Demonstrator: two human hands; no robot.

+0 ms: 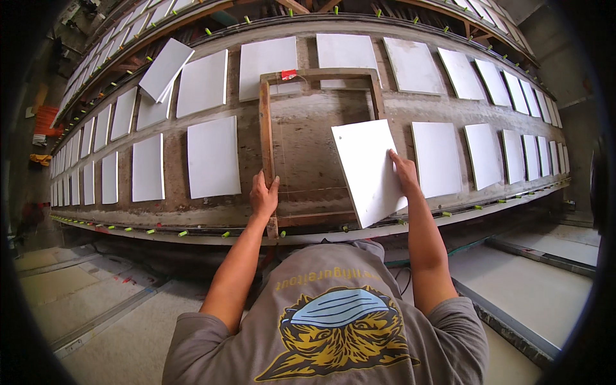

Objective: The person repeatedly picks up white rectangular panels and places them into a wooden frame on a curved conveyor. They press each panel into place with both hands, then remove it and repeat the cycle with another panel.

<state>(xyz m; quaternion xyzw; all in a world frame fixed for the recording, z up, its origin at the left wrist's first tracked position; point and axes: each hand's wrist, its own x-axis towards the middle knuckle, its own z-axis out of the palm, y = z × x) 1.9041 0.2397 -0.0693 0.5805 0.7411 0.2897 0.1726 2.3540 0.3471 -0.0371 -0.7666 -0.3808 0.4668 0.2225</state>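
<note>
My left hand (264, 196) is closed round the near left side of a rectangular wooden frame (265, 128), its thumb along the wood. The frame lies over the long table, and the brown tabletop shows through it; whether a mesh is stretched across it I cannot tell. A white rectangular sheet (367, 173) with a small dark spot near one corner is tilted over the frame's right part. My right hand (404, 172) grips that sheet by its right edge, thumb on top and fingers hidden beneath. A red piece of tape (289, 75) sits on the frame's far bar.
White flat panels lie in two rows along the brown table (301, 138), including one panel (213, 157) left of the frame and another (436, 158) to its right. At the far left a panel (167, 69) lies askew over others. Green pegs (183, 233) line the table's near edge.
</note>
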